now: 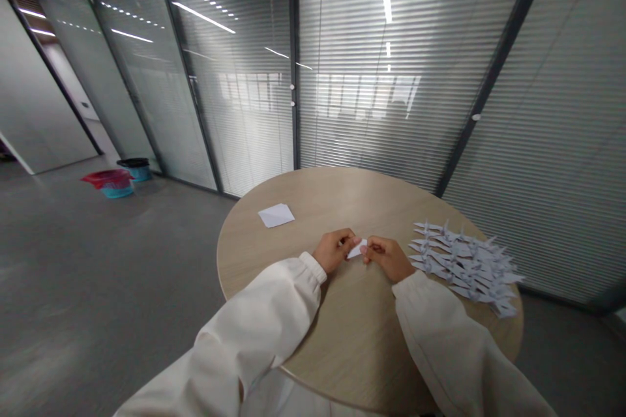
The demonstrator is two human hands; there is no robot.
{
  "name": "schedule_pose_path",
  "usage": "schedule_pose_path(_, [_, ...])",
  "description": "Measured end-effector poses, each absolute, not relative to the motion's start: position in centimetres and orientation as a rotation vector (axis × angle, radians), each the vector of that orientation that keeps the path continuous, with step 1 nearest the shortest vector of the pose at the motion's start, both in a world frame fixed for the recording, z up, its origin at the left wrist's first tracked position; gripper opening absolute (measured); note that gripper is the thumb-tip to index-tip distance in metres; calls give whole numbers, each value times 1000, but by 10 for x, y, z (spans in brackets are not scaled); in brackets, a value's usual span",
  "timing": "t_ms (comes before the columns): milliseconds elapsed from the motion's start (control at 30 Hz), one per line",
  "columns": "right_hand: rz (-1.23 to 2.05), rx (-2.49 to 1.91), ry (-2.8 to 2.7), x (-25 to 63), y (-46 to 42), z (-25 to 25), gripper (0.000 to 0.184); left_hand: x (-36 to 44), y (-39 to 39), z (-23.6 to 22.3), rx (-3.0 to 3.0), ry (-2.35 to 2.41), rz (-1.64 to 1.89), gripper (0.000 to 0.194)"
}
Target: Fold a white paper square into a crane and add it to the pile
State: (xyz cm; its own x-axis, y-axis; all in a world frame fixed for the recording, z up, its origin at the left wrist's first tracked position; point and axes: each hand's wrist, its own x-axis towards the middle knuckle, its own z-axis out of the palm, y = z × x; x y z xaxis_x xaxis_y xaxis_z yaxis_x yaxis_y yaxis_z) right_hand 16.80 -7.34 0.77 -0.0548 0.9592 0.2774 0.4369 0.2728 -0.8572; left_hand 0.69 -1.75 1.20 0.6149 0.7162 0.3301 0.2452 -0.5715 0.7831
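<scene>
My left hand (334, 249) and my right hand (388, 257) meet over the middle of a round wooden table (342, 332). Both pinch a small folded piece of white paper (357, 249) between their fingertips, just above the tabletop. Both arms are in white sleeves. To the right of my right hand lies a spread of several folded paper cranes (464, 260), flat on the table. A stack of white square paper (276, 215) lies to the far left of my left hand.
Glass walls with closed blinds (391, 78) stand right behind the table. On the grey floor at the far left sit a red-rimmed basin (108, 181) and a dark-rimmed blue bucket (135, 168).
</scene>
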Motion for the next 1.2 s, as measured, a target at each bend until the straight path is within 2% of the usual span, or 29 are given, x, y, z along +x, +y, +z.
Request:
schedule_pose_path(200, [610,-1399,-1744,166,-73,5,25,7,-19,13,2239,718,797,33])
schedule_pose_path(400, [712,-1400,-1741,165,-74,4,23,5,-15,13,2212,814,716,35])
schedule_pose_path(667, [896,-1315,-1588,164,-70,2,27,4,-18,19,2257,868,936,23])
schedule_pose_path(833, [853,-1326,-1618,164,-69,1,32,7,-18,18,2200,716,1135,21])
schedule_pose_path(1200, [739,-1280,-1742,165,-75,7,30,10,-21,14,2043,773,1026,27])
